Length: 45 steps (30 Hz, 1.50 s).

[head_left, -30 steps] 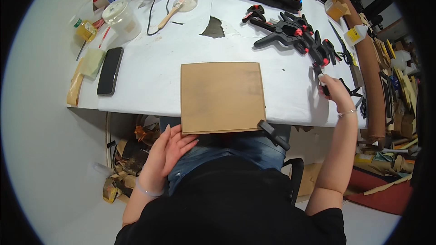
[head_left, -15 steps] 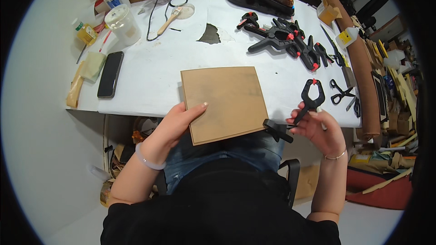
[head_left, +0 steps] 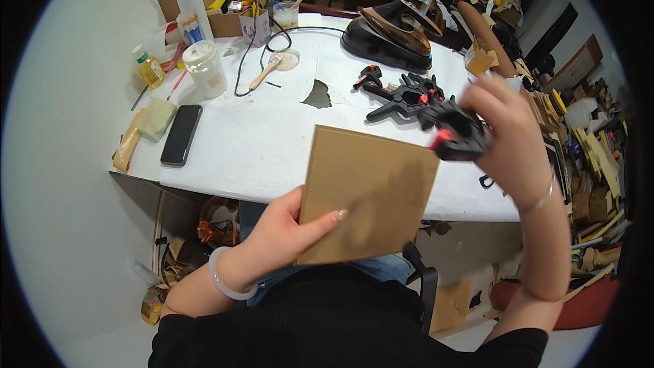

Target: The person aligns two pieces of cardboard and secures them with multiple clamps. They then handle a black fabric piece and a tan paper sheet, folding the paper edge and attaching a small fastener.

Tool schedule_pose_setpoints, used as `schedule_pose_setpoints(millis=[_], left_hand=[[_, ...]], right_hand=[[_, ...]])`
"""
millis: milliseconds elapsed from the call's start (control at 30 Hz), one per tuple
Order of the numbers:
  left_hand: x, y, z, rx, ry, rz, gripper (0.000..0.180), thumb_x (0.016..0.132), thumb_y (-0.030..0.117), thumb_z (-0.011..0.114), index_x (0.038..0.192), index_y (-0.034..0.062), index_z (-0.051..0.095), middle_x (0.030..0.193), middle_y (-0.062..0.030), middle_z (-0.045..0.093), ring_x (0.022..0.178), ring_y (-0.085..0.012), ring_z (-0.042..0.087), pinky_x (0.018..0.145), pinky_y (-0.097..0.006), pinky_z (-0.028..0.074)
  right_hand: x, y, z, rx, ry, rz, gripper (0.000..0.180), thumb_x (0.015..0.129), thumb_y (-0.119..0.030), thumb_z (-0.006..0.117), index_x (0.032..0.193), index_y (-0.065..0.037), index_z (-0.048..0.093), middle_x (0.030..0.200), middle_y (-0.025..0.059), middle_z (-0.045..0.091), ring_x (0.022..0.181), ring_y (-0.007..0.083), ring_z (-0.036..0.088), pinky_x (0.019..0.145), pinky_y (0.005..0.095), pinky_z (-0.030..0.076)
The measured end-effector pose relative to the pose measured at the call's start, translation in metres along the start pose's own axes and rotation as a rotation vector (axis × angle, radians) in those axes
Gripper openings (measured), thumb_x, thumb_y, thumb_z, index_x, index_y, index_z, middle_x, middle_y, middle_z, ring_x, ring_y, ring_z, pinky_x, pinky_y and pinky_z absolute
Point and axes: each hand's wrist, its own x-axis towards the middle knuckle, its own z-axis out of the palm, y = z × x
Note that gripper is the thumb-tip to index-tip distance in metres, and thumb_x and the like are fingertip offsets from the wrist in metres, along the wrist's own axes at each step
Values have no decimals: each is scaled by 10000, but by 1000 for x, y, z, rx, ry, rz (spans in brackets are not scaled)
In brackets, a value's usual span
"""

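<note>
Between the thumb and fingers of my left hand (head_left: 283, 232) is a flat, square brown board (head_left: 371, 194), tilted above the table's front edge and my lap. The thumb lies on its upper face; the fingers are hidden beneath. My right hand (head_left: 504, 129) is raised at the board's far right corner, closed round a black spring clamp (head_left: 460, 140) with red pads. That hand and clamp are smeared by motion, and I cannot tell whether the jaws touch the board. Beyond them more black spring clamps (head_left: 402, 101) lie heaped on the table, partly covered by my right hand.
The white-covered table (head_left: 238, 163) carries a phone (head_left: 182, 135), a brush (head_left: 266, 73), a white tub (head_left: 204, 69) and a yellow bottle (head_left: 148, 67) at left. An iron-like device (head_left: 388, 34) with a cable stands at the back. A chair armrest (head_left: 428, 279) is at my right.
My right hand has lifted the spring clamp up and over to the board's far right corner. The board has turned clockwise and shifted right and nearer. The clamp by its near right corner no longer shows clearly.
</note>
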Motion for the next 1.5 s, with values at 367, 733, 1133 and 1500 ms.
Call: schedule_pose_setpoints(millis=[367,733,1133,1500], left_hand=[[-26,7,20,83,-127,30,364,985,143,722,1292,-28,630,1163,-72,716,1060,-115,654,918,-288,534],[-24,3,19,182,-127,120,366,995,171,717,1296,-18,634,1092,-76,740,975,-104,672,854,-277,546],[-45,-15,-27,-233,138,27,489,991,134,714,1403,-51,526,1299,-115,659,1164,-161,638,1001,-319,524],[-41,-38,-34,-385,128,-57,451,1046,142,628,1457,2,506,1364,-106,633,1213,-160,618,1011,-330,526]], right_hand=[[87,-15,8,-158,-481,-573,100,725,-40,736,779,-66,656,810,64,665,880,270,678,816,380,569],[92,-31,6,-210,-526,-655,187,690,-89,807,821,-80,674,855,29,654,938,228,655,971,359,491],[-33,14,43,822,164,544,671,949,-231,756,1527,-69,456,1552,123,497,1437,256,462,1182,421,361],[-102,-79,104,1554,-142,972,394,1051,-129,614,1401,23,517,1298,75,656,1174,131,615,1020,311,498]])
